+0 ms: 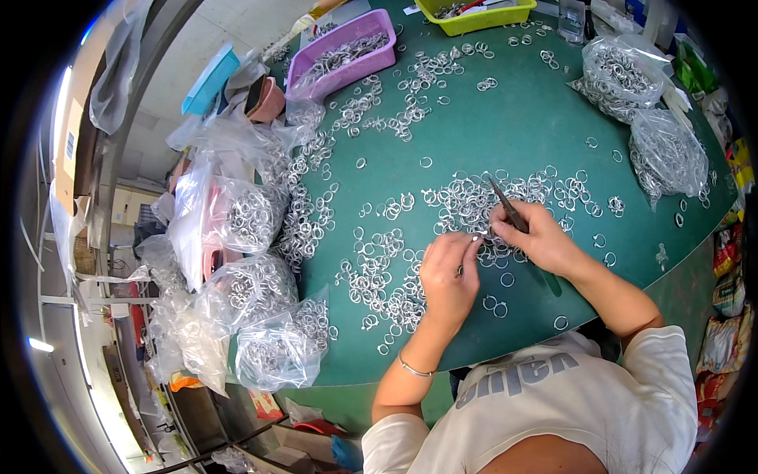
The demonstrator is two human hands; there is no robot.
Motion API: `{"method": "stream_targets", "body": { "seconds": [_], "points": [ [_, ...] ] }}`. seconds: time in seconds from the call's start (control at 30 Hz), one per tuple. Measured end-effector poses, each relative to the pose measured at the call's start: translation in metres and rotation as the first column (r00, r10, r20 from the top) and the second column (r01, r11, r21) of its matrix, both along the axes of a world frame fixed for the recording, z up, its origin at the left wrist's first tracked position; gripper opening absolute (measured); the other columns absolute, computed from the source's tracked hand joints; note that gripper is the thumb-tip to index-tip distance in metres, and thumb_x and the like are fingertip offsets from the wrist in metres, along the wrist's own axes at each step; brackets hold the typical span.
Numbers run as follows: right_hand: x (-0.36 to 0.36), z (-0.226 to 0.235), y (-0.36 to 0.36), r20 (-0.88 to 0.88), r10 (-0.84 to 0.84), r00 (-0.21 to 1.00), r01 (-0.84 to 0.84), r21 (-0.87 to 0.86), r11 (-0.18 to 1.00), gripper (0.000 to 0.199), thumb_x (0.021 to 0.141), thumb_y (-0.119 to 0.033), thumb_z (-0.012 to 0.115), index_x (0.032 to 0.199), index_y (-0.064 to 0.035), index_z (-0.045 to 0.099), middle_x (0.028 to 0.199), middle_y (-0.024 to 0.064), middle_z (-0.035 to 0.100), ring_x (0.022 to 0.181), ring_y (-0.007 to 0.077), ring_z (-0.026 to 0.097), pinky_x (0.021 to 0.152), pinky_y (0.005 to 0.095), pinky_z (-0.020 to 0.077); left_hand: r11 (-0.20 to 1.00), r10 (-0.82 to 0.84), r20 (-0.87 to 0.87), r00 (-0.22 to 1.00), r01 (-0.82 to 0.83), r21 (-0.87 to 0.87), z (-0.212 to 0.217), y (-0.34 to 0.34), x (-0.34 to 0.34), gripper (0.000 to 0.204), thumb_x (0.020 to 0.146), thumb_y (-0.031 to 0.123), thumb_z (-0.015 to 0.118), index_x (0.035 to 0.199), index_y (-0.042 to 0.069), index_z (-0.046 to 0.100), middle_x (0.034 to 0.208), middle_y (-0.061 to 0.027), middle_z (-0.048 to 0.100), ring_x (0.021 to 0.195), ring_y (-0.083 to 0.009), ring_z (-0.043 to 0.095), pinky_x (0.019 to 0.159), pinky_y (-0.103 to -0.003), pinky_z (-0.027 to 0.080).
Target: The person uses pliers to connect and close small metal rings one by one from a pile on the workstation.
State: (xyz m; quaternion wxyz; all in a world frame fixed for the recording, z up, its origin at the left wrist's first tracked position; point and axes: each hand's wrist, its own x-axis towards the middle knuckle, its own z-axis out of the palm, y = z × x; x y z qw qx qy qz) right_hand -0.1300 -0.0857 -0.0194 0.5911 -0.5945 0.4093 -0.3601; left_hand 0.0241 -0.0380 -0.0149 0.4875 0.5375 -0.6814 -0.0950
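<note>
My right hand [538, 238] is closed around a pair of dark, pointed tweezers [512, 210], their tip slanting up and to the left over a heap of silver rings [466, 197]. Just to its left, my left hand [448, 270] pinches thumb and fingers together. A small pale spot shows at those fingertips; what they hold is too small to make out. More loose rings [395, 304] lie left of my left hand, and a few single rings [496, 306] are scattered near the table's front edge.
On the green table [537, 118], a purple basket [387, 49] and a yellow-green basket [482, 22] of rings stand at the back. Clear bags of rings [276, 351] line the left edge. Other filled bags [667, 154] sit at the right.
</note>
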Motion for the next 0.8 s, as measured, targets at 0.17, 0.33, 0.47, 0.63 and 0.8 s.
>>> {"method": "stream_targets", "body": {
  "seconds": [0.17,0.33,0.47,0.63,0.8],
  "points": [
    [0.001,0.012,0.006,-0.159,-0.045,0.986,0.031,-0.087,0.996,0.017,0.086,-0.016,0.055,0.081,0.0002,0.053,0.056,0.0035,0.046,0.053,0.0115,0.043,0.049,0.0296,0.0337,0.999,-0.011,0.204,0.979,0.017,-0.027,0.004,0.001,0.003,0.013,0.068,-0.004,0.066,0.079,0.000,0.062,0.075,-0.0083,0.059,0.065,-0.0232,0.055,0.058,-0.031,0.041],
    [0.004,0.026,0.009,-0.343,-0.082,0.936,0.009,-0.209,0.978,0.016,0.083,-0.013,0.057,0.081,0.0013,0.052,0.057,0.0124,0.048,0.053,0.0279,0.049,0.050,0.0364,0.0366,0.999,-0.049,0.275,0.960,0.045,0.018,0.008,0.004,0.002,0.012,0.068,0.000,0.068,0.078,0.002,0.062,0.075,-0.0063,0.057,0.064,-0.0227,0.054,0.056,-0.032,0.038],
    [0.007,0.017,0.011,-0.301,-0.176,0.937,-0.011,-0.529,0.849,0.013,0.075,-0.004,0.060,0.081,0.0025,0.051,0.072,0.0156,0.050,0.060,0.0345,0.050,0.053,0.0393,0.0385,0.997,-0.063,0.314,0.947,0.050,0.051,0.009,0.005,0.003,0.011,0.068,0.001,0.067,0.078,0.002,0.061,0.074,-0.0063,0.057,0.063,-0.0229,0.053,0.057,-0.033,0.037],
    [0.005,0.010,0.012,-0.327,-0.117,0.938,-0.090,-0.552,0.829,0.020,0.065,0.006,0.059,0.082,0.0012,0.050,0.083,0.0141,0.050,0.065,0.0346,0.053,0.055,0.0403,0.0404,0.994,-0.084,0.324,0.942,0.056,0.096,0.009,0.005,0.005,0.010,0.068,0.000,0.066,0.077,0.001,0.061,0.073,-0.0077,0.056,0.062,-0.0247,0.053,0.056,-0.034,0.038],
    [0.009,0.008,0.014,-0.291,-0.207,0.934,-0.046,-0.672,0.739,0.028,0.061,0.011,0.056,0.085,-0.0003,0.049,0.080,0.0134,0.052,0.067,0.0346,0.055,0.056,0.0395,0.0430,0.988,-0.121,0.191,0.974,0.099,0.122,0.010,0.004,0.008,0.008,0.067,-0.003,0.064,0.074,-0.001,0.061,0.071,-0.0106,0.056,0.064,-0.0278,0.054,0.058,-0.037,0.041]
  ]
}}
